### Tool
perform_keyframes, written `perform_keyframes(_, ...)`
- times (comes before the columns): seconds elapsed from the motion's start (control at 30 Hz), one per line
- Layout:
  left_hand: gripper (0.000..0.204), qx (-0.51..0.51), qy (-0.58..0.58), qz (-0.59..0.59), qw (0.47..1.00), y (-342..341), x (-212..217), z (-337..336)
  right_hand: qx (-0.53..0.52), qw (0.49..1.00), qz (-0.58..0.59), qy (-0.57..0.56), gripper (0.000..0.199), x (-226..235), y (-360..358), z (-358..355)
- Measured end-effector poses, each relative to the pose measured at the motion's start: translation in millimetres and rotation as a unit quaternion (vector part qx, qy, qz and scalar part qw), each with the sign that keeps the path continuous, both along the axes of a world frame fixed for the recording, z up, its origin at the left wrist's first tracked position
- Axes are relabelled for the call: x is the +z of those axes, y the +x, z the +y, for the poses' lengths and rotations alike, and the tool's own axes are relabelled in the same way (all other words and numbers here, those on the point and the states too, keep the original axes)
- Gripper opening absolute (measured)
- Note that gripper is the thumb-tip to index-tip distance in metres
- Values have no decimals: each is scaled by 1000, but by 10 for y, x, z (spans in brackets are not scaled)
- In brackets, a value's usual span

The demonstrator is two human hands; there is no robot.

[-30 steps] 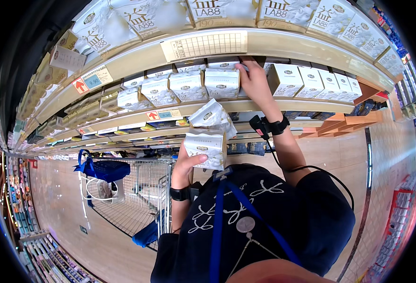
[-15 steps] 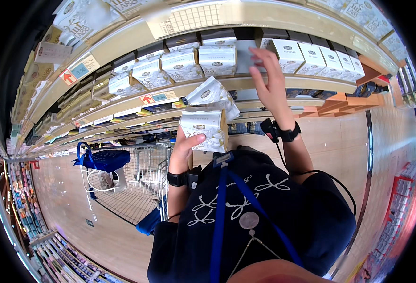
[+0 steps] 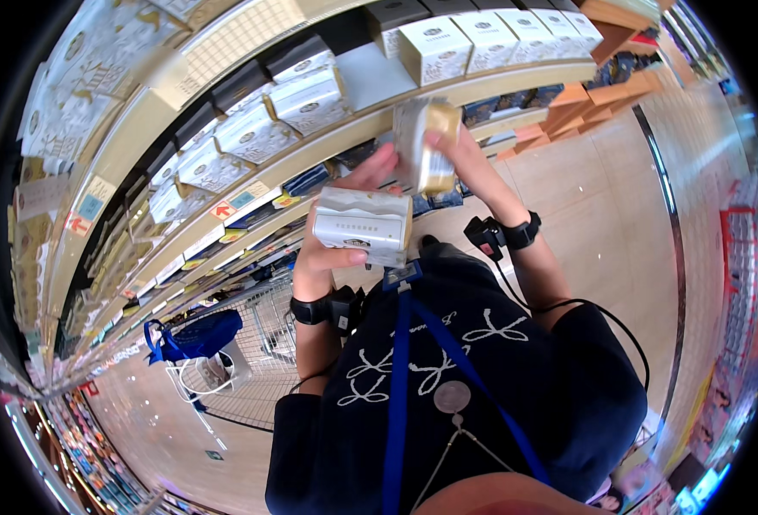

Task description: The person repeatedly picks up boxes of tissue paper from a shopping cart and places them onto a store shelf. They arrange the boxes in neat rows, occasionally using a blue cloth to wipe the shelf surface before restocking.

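Note:
My left hand (image 3: 317, 259) grips a white packet (image 3: 362, 227) with gold sides and a wavy sealed top, its thumb across the near face and its fingertips showing beyond the far side. My right hand (image 3: 458, 148) holds a second white-and-gold packet (image 3: 409, 142) upright just beyond the first; motion blurs this one. Both packets are in front of my chest, near the shelf edge. On the shelf behind, a row of similar white packets (image 3: 310, 101) stands to the left of a bare stretch of shelf (image 3: 377, 81).
White boxes (image 3: 435, 50) line the shelf right of the bare stretch. Lower shelves with dark packages (image 3: 306, 182) run beneath. At lower left stands a wire shopping cart (image 3: 263, 343) with a blue bag (image 3: 194, 335) hanging on it. Wooden display tiers (image 3: 568, 107) are at the right.
My right hand, open and bare over the shelf before, has come down and now holds the packet that leaned beyond my left hand's one. My left hand has tipped its packet. The view has shifted.

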State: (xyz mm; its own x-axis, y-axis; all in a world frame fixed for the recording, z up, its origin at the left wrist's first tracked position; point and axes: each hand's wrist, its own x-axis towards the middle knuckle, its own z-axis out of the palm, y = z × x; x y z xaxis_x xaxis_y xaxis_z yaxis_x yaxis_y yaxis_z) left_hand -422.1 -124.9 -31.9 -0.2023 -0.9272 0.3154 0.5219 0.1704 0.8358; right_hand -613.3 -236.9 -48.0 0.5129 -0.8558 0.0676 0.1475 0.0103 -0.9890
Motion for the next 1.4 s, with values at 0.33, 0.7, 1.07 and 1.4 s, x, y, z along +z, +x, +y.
perform_keyframes(0.33,70,56,39,8,998,-9,-65,116,171,879,-355,268,77,218,-169,62)
perform_keyframes(0.7,79,67,80,56,993,-141,-20,184,-23,973,-168,156,59,230,48,258)
perform_keyframes(1.07,92,58,163,108,979,221,-506,235,45,955,139,-257,76,751,-189,76)
perform_keyframes(1.4,83,59,98,82,990,-58,11,19,-199,887,3,-416,51,621,-5,-234)
